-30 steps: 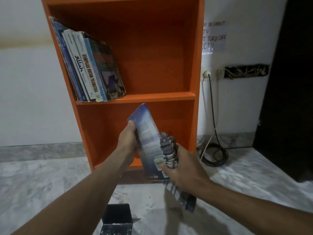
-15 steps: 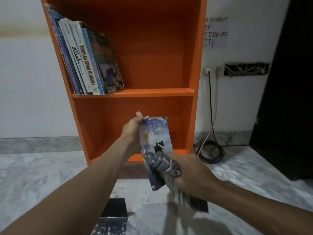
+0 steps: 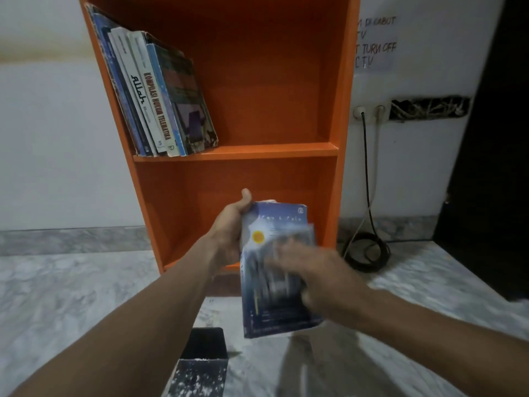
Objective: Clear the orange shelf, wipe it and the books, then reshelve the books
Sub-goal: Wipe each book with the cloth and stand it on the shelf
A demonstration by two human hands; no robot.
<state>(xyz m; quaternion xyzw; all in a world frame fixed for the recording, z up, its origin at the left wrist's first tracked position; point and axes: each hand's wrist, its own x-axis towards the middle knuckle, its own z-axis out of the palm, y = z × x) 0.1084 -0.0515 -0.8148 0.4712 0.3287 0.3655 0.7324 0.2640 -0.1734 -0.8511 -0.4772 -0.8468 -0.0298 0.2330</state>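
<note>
Blue book (image 3: 274, 282) gripped by left hand (image 3: 229, 224), right hand (image 3: 312, 267) blurred across cover

The blue paperback book (image 3: 274, 267) in the frame's lower centre has turned from edge-on to show its full front cover. The right hand (image 3: 312, 270), earlier low on it gripping a grey cloth, now smears across the cover, motion-blurred.

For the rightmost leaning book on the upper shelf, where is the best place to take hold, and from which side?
Judging by its pose, grip the rightmost book at its upper front corner, coming from the right and front. It leans left against the other books, so its right cover is exposed and the orange shelf is open on that side.
</note>
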